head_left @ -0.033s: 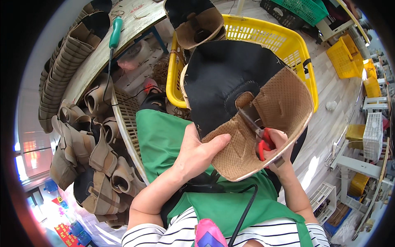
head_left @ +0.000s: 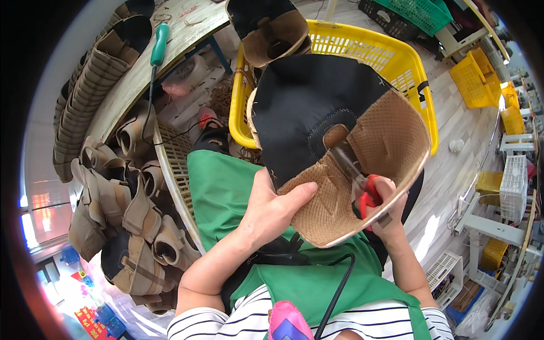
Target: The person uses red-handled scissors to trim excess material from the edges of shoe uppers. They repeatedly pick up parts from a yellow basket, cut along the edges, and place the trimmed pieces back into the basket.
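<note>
A black and tan boot upper (head_left: 306, 93) is held over my lap, its mouth facing up and its mesh-textured tan lining showing. My left hand (head_left: 269, 209) grips its lower left edge, thumb on the lining and the other fingers hidden behind. Inside the opening, my right hand (head_left: 388, 207) is closed round red-handled scissors (head_left: 370, 197). Their blades point up and left toward a small tan rounded patch at the seam. Whether the tips touch thread or fabric there, I cannot tell. Loose threads stick out along the upper's rim.
A yellow basket (head_left: 428, 113) stands behind the upper, with another boot upper (head_left: 277, 34) at its far left edge. Many tan uppers (head_left: 136, 215) pile up at left beside a pale basket (head_left: 175, 175). A green-handled tool (head_left: 160, 45) with a cord lies on the table (head_left: 184, 28).
The scissors have turned and shifted slightly, so the blade shows broader inside the upper. My right hand has moved a little with them; my left hand keeps its place.
</note>
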A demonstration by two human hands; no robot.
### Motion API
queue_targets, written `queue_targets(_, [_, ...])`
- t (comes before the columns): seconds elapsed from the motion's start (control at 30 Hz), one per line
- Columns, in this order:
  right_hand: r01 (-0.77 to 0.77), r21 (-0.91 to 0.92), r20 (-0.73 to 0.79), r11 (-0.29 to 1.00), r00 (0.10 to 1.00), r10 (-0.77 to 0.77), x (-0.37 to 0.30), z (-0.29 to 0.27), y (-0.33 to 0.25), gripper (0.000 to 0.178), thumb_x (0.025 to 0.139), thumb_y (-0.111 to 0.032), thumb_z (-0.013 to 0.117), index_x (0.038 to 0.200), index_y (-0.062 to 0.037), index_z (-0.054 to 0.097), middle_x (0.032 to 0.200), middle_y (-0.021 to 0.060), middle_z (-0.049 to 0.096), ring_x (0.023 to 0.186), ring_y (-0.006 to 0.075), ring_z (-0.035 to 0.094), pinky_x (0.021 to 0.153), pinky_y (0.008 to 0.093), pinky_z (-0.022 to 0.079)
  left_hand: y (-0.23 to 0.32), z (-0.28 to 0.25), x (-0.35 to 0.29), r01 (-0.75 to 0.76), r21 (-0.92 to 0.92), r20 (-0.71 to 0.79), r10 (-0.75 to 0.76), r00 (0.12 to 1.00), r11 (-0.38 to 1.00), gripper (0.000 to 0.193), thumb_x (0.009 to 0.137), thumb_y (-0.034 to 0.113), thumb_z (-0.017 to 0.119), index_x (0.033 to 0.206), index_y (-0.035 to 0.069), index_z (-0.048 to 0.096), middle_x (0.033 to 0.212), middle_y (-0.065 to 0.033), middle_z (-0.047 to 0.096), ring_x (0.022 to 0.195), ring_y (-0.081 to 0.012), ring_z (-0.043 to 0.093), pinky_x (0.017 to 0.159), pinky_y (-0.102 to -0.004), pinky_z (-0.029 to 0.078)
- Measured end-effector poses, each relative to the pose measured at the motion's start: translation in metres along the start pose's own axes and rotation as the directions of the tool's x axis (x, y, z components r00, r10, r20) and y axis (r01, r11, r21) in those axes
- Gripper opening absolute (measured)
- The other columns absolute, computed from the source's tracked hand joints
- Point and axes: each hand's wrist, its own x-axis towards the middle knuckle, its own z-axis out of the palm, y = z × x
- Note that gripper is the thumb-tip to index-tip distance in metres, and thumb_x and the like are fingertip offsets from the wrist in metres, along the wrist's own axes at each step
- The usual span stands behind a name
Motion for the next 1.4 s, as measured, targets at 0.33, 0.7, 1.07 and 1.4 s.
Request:
queue_targets(0.33, [0.044, -0.188, -0.001, 0.981, 0.999, -0.045, 0.003, 0.003, -0.003, 0.034, 0.062, -0.014, 0.076, 0.089, 0.0001, 0.062, 0.084, 0.0129, 0.065, 0.073, 0.0295, 0.062, 0.069, 0.0354, 0.051, -0.003, 0.005, 0.004, -0.035, 0.171, 0.008, 0.034, 0.999, 0.985, 0.032, 0.083, 0.004, 0.062, 0.113, -0.005, 0.056, 0.106, -0.0089, 0.064, 0.095, -0.0126, 0.058, 0.085, -0.0298, 0.048])
queue_targets(0.7, [0.109, -0.111, -0.092, 0.988, 0.989, -0.12, 0.008, -0.001, -0.005, 0.026, 0.061, -0.01, 0.072, 0.072, -0.0023, 0.05, 0.07, 0.0085, 0.054, 0.064, 0.025, 0.053, 0.058, 0.033, 0.043, 0.003, -0.001, 0.009, -0.03, 0.097, -0.065, 0.036, 0.997, 0.995, 0.024, 0.085, 0.004, 0.062, 0.107, -0.005, 0.06, 0.098, -0.0054, 0.066, 0.085, -0.0095, 0.06, 0.076, -0.0269, 0.05])
queue_targets(1.07, [0.184, -0.239, -0.075, 0.954, 0.976, -0.206, 0.004, 0.0, -0.005, 0.025, 0.056, -0.008, 0.069, 0.071, -0.003, 0.051, 0.068, 0.0081, 0.053, 0.059, 0.0259, 0.05, 0.056, 0.0348, 0.043, 0.001, -0.003, 0.009, -0.069, 0.082, 0.002, 0.07, 0.998, 0.994, 0.022, 0.086, 0.002, 0.06, 0.106, -0.005, 0.061, 0.098, -0.0035, 0.066, 0.085, -0.008, 0.06, 0.076, -0.0261, 0.05])
queue_targets(1.4, [0.192, -0.27, -0.121, 0.943, 0.965, -0.231, 0.006, 0.001, -0.008, 0.022, 0.059, -0.005, 0.068, 0.067, -0.0036, 0.048, 0.068, 0.0093, 0.056, 0.061, 0.0271, 0.054, 0.058, 0.0341, 0.044, 0.004, -0.002, 0.008, -0.098, 0.129, -0.01, 0.1, 0.995, 0.987, 0.022, 0.086, 0.003, 0.06, 0.106, -0.005, 0.061, 0.096, -0.0024, 0.066, 0.084, -0.0068, 0.058, 0.074, -0.0256, 0.049])
